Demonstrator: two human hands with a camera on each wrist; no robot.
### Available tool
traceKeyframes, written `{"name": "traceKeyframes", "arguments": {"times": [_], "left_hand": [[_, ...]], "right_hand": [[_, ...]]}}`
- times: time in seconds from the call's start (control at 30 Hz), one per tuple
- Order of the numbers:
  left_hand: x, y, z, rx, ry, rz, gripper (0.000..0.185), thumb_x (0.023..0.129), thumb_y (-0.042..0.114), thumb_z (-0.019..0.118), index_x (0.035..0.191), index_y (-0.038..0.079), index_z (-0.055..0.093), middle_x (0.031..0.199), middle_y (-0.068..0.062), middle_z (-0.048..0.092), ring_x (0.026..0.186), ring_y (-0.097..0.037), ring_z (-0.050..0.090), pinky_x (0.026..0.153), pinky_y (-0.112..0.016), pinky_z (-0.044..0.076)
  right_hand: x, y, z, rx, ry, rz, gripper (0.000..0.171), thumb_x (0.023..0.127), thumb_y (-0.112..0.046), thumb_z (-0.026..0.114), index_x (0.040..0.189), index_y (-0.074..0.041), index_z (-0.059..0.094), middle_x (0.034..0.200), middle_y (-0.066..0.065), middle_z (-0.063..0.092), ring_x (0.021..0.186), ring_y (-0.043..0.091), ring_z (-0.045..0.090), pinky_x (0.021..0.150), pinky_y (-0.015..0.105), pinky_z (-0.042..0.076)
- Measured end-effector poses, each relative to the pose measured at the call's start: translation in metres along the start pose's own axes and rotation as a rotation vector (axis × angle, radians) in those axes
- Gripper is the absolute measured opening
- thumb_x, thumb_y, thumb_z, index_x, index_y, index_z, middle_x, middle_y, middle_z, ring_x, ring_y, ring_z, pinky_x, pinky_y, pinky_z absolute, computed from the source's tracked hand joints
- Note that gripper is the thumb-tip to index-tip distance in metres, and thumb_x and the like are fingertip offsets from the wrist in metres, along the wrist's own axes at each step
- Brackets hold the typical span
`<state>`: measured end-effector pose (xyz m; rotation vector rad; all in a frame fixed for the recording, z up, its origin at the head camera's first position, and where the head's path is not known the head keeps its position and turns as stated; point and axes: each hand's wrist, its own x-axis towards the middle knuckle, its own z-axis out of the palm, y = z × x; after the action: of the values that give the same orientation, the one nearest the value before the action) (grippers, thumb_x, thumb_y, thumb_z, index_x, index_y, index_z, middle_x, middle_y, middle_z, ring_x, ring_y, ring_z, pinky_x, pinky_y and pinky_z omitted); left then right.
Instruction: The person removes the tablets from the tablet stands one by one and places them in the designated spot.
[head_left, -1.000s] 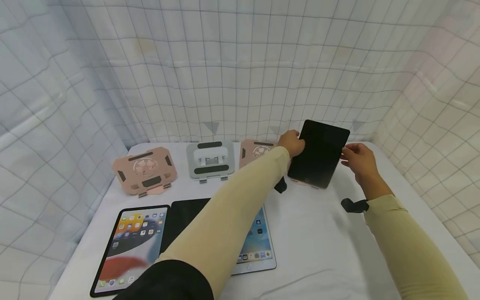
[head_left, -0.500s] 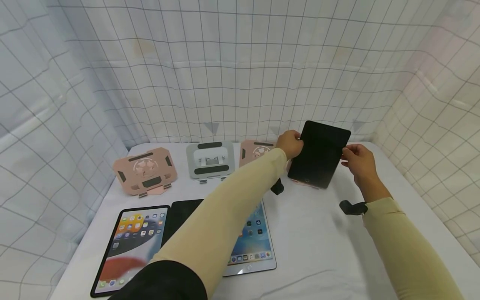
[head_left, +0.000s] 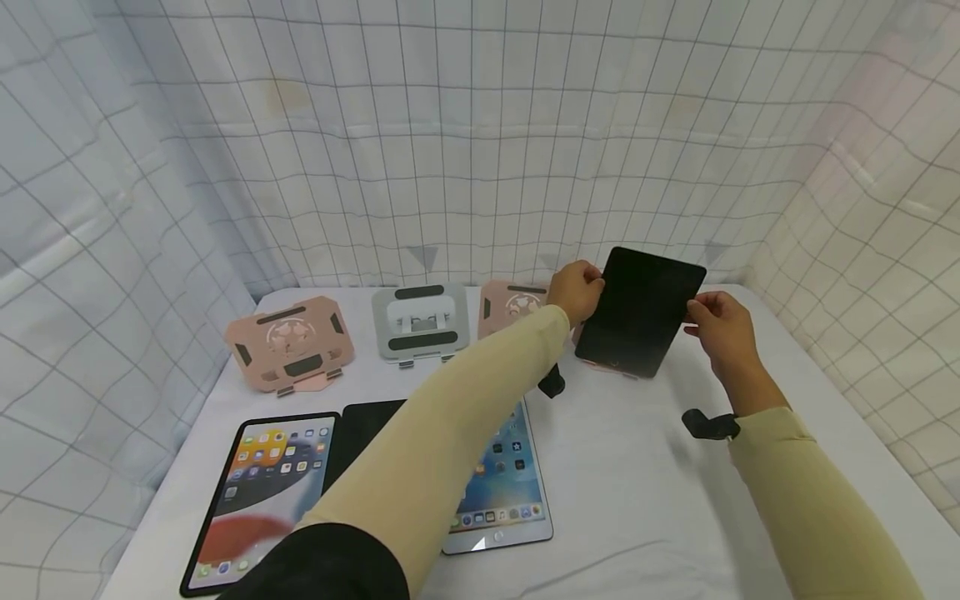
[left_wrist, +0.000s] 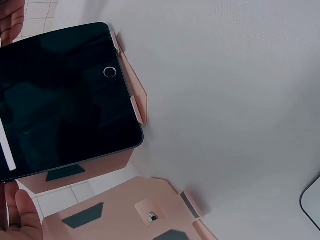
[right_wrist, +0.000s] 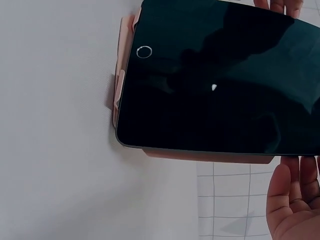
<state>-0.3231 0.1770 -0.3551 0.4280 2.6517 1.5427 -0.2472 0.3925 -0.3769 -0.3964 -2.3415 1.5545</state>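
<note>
On the white table (head_left: 637,467), a dark tablet (head_left: 640,310) leans on a pink stand (left_wrist: 135,102) at the far right, its lower edge in the stand's lip. The left hand (head_left: 576,289) grips its left edge with curled fingers, and the right hand (head_left: 717,323) pinches its right edge.

Nearer left lie two lit tablets (head_left: 258,492), with three more stands (head_left: 420,321) behind.

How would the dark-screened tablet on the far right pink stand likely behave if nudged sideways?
The black slab tablet looks rigid, so it would probably shift as one piece. It leans steeply on the pink metal stand, so it may tip. Its glossy glass likely slips; the left hand and right hand steady its edges.
</note>
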Motion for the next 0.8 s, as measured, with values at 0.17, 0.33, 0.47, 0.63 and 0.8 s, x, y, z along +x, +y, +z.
{"name": "traceKeyframes", "arguments": {"times": [0.17,0.33,0.47,0.63,0.8], "left_hand": [[-0.002,-0.002,0.0,-0.007,0.018,0.039,0.014,0.102,0.019,0.059,0.108,0.008,0.066,0.098,-0.003,0.065,0.085,-0.015,0.059,0.075,-0.027,0.049],[-0.006,-0.002,0.001,-0.038,0.02,0.064,0.012,0.101,0.019,0.06,0.105,0.01,0.066,0.096,-0.001,0.064,0.085,-0.013,0.058,0.075,-0.025,0.049],[-0.013,-0.001,0.001,-0.066,0.006,0.098,0.01,0.101,0.018,0.06,0.104,0.011,0.065,0.096,0.001,0.063,0.086,-0.013,0.056,0.076,-0.023,0.047],[-0.02,-0.004,-0.002,-0.076,-0.033,0.15,0.009,0.102,0.017,0.059,0.104,0.011,0.063,0.097,0.001,0.063,0.09,-0.013,0.058,0.079,-0.023,0.048],[-0.026,-0.007,-0.002,-0.102,-0.043,0.165,0.009,0.102,0.018,0.058,0.105,0.011,0.063,0.099,0.001,0.063,0.093,-0.012,0.059,0.079,-0.023,0.049]], "right_hand": [[-0.003,0.001,0.0,0.02,0.008,-0.016,0.015,0.105,-0.023,0.05,0.109,-0.009,0.053,0.103,0.004,0.055,0.09,0.01,0.059,0.079,0.016,0.053],[-0.005,0.001,-0.003,0.024,0.034,-0.029,0.014,0.104,-0.022,0.051,0.108,-0.008,0.053,0.1,0.002,0.056,0.088,0.009,0.06,0.077,0.015,0.052],[-0.007,0.002,-0.006,0.018,0.047,-0.039,0.016,0.104,-0.022,0.051,0.109,-0.007,0.053,0.1,0.001,0.057,0.087,0.008,0.06,0.077,0.014,0.051],[-0.011,0.002,-0.01,-0.007,0.034,-0.041,0.017,0.104,-0.023,0.05,0.112,-0.008,0.053,0.103,0.002,0.055,0.092,0.01,0.058,0.085,0.019,0.052],[-0.015,-0.002,-0.013,-0.019,0.012,-0.03,0.018,0.105,-0.026,0.049,0.113,-0.011,0.053,0.107,0.003,0.055,0.096,0.011,0.059,0.086,0.019,0.052]]}}
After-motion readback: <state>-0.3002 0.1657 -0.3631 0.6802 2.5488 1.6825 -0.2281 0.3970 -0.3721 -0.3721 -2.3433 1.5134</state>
